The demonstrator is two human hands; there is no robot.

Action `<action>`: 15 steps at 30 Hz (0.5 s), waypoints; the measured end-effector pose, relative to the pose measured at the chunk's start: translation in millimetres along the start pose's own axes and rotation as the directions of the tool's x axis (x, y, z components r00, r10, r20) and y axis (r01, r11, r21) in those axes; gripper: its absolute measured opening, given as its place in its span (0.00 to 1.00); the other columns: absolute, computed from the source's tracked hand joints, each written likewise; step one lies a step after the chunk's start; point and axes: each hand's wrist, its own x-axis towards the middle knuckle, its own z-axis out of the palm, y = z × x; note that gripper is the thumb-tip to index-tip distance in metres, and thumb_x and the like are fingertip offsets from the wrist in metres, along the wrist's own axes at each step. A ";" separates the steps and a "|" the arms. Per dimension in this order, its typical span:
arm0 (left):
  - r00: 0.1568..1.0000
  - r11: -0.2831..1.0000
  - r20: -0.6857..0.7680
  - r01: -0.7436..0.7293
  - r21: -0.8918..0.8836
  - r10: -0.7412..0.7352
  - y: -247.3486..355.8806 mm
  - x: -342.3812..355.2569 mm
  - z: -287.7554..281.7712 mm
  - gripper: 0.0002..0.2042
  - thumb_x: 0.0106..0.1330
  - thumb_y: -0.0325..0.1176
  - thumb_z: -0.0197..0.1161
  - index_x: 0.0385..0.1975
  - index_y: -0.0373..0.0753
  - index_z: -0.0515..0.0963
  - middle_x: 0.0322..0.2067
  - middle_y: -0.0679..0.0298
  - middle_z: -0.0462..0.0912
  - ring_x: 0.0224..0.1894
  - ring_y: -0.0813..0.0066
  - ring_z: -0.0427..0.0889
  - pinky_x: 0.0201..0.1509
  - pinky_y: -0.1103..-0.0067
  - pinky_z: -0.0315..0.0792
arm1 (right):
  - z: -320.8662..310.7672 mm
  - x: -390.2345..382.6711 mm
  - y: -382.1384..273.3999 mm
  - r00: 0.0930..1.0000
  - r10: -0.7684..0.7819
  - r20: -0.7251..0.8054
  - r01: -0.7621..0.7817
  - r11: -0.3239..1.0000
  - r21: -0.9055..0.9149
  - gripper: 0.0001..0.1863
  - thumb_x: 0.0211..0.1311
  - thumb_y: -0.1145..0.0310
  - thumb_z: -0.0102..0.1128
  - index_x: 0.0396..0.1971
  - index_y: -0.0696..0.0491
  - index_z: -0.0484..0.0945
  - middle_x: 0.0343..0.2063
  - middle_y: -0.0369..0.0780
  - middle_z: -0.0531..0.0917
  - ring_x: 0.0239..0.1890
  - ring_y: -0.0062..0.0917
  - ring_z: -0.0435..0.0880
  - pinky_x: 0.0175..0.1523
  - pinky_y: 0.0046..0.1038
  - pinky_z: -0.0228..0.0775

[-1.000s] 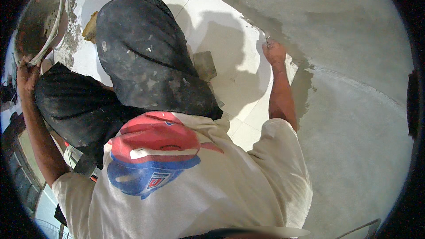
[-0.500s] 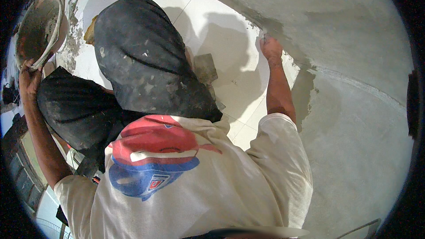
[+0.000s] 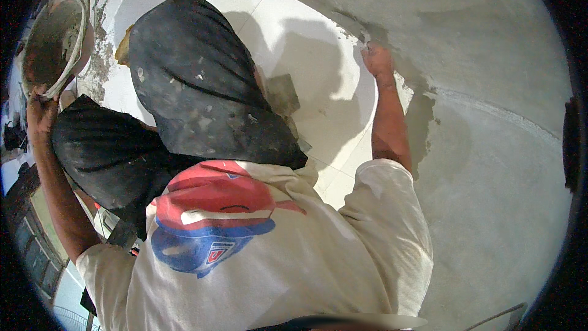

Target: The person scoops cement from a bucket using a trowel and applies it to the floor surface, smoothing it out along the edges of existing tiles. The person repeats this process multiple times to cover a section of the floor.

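Two bare hands reach well apart, the left hand [image 3: 41, 116] gripping the rim of a smeared bucket [image 3: 84, 23] beside a person's black trousers [image 3: 196, 79]. The right hand [image 3: 377, 60] is curled into a fist where a rough grey wall [image 3: 490, 190] borders the white tiled floor [image 3: 334, 189]; whether its fingers hold anything cannot be told. Near one knee lies a squarish grey piece [image 3: 283, 92].

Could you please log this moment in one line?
left hand: grips bucket rim; right hand: at edge of grey surface, contents unclear; rest: white tiles, dark trousers
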 end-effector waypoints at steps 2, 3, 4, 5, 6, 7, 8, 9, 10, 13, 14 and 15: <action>1.000 1.000 0.001 0.004 -0.010 -0.004 -0.6 -3.2 -1.9 0.03 0.71 0.23 0.54 0.36 0.35 0.75 0.37 0.62 0.78 0.46 0.67 0.78 0.54 0.72 0.79 | -22.5 3.1 7.5 0.999 -0.036 -0.014 0.036 0.999 0.000 0.20 0.60 0.50 0.65 0.45 0.47 0.85 0.40 0.51 0.86 0.44 0.49 0.85 0.53 0.43 0.76; 0.999 0.999 -0.032 -0.020 0.036 0.022 -2.0 -3.8 0.9 0.03 0.71 0.23 0.55 0.36 0.35 0.75 0.37 0.62 0.78 0.46 0.67 0.78 0.54 0.72 0.79 | -34.5 0.3 13.3 0.999 -0.044 -0.010 0.044 0.998 0.036 0.20 0.61 0.50 0.65 0.46 0.48 0.84 0.40 0.51 0.86 0.45 0.49 0.85 0.53 0.44 0.76; 0.997 0.996 -0.068 -0.043 0.082 0.049 -3.5 -6.6 3.4 0.02 0.71 0.23 0.55 0.36 0.35 0.75 0.37 0.62 0.78 0.46 0.67 0.78 0.54 0.72 0.79 | -49.0 -4.3 19.8 0.998 -0.055 -0.007 0.055 0.996 0.069 0.21 0.61 0.50 0.64 0.47 0.49 0.84 0.40 0.51 0.86 0.45 0.49 0.85 0.53 0.45 0.77; 0.994 0.992 -0.089 -0.058 0.109 0.068 -3.5 -11.5 3.0 0.02 0.71 0.23 0.55 0.36 0.35 0.75 0.37 0.63 0.78 0.46 0.67 0.78 0.54 0.72 0.79 | -62.0 -9.5 19.6 0.997 -0.071 -0.004 0.071 0.992 0.106 0.21 0.62 0.50 0.63 0.47 0.49 0.83 0.41 0.51 0.86 0.46 0.49 0.85 0.54 0.46 0.77; 0.991 0.989 -0.107 -0.070 0.130 0.084 -2.8 -16.4 2.6 0.02 0.71 0.23 0.55 0.37 0.35 0.75 0.37 0.63 0.78 0.46 0.67 0.78 0.54 0.72 0.79 | -72.0 -16.2 16.8 0.999 -0.047 -0.028 0.052 0.969 0.242 0.16 0.61 0.53 0.65 0.42 0.49 0.86 0.38 0.52 0.87 0.43 0.50 0.85 0.52 0.40 0.77; 0.990 0.986 -0.105 -0.074 0.147 0.090 -3.8 -11.6 4.1 0.02 0.71 0.23 0.55 0.37 0.35 0.75 0.38 0.63 0.78 0.46 0.67 0.78 0.54 0.73 0.79 | -72.6 -19.0 19.8 0.994 -0.080 -0.076 0.094 0.973 0.209 0.17 0.61 0.53 0.64 0.42 0.50 0.86 0.38 0.52 0.87 0.43 0.50 0.85 0.52 0.41 0.77; 0.990 0.984 -0.106 -0.081 0.160 0.098 -4.9 -8.8 5.0 0.02 0.71 0.23 0.55 0.37 0.35 0.75 0.38 0.63 0.78 0.46 0.68 0.78 0.54 0.73 0.78 | -72.4 -21.4 21.7 0.986 -0.115 -0.123 0.136 0.975 0.175 0.18 0.61 0.53 0.64 0.41 0.51 0.86 0.38 0.52 0.87 0.44 0.50 0.85 0.52 0.41 0.77; 0.988 0.983 -0.111 -0.084 0.166 0.103 -7.1 -6.9 5.6 0.02 0.71 0.23 0.55 0.37 0.35 0.75 0.38 0.63 0.78 0.46 0.68 0.78 0.54 0.73 0.78 | -72.8 -22.2 23.3 0.974 -0.154 -0.169 0.178 0.974 0.139 0.18 0.62 0.53 0.63 0.41 0.52 0.86 0.38 0.52 0.87 0.44 0.50 0.85 0.52 0.42 0.77; 0.987 0.980 -0.117 -0.088 0.180 0.110 -7.7 -5.9 5.7 0.02 0.71 0.23 0.56 0.37 0.36 0.75 0.38 0.63 0.78 0.46 0.68 0.78 0.54 0.73 0.78 | -77.0 -20.1 13.2 0.982 -0.169 -0.082 0.176 0.981 0.079 0.19 0.61 0.53 0.63 0.41 0.54 0.85 0.39 0.53 0.86 0.45 0.50 0.85 0.53 0.43 0.76; 0.986 0.973 -0.110 -0.100 0.206 0.125 -8.2 -1.6 10.0 0.02 0.70 0.23 0.56 0.38 0.36 0.75 0.38 0.64 0.78 0.46 0.68 0.78 0.55 0.74 0.78 | -85.2 -1.8 -17.6 0.980 -0.143 0.137 0.153 0.986 -0.069 0.21 0.60 0.55 0.61 0.42 0.58 0.84 0.42 0.55 0.86 0.49 0.50 0.84 0.55 0.45 0.75; 0.986 0.972 -0.105 -0.102 0.211 0.126 -8.1 1.5 12.9 0.02 0.70 0.23 0.56 0.38 0.36 0.75 0.38 0.64 0.78 0.46 0.69 0.78 0.55 0.74 0.78 | -80.5 7.0 -16.1 0.977 -0.108 0.184 0.128 0.986 -0.103 0.22 0.60 0.56 0.61 0.43 0.59 0.84 0.43 0.55 0.85 0.50 0.50 0.84 0.56 0.45 0.75; 0.987 0.970 -0.098 -0.102 0.221 0.127 -8.9 4.5 15.5 0.02 0.70 0.23 0.56 0.38 0.36 0.75 0.38 0.64 0.78 0.46 0.69 0.78 0.55 0.74 0.77 | -75.2 10.0 -12.2 0.971 -0.072 0.229 0.105 0.985 -0.137 0.22 0.59 0.57 0.61 0.44 0.60 0.84 0.44 0.56 0.85 0.51 0.50 0.84 0.57 0.46 0.75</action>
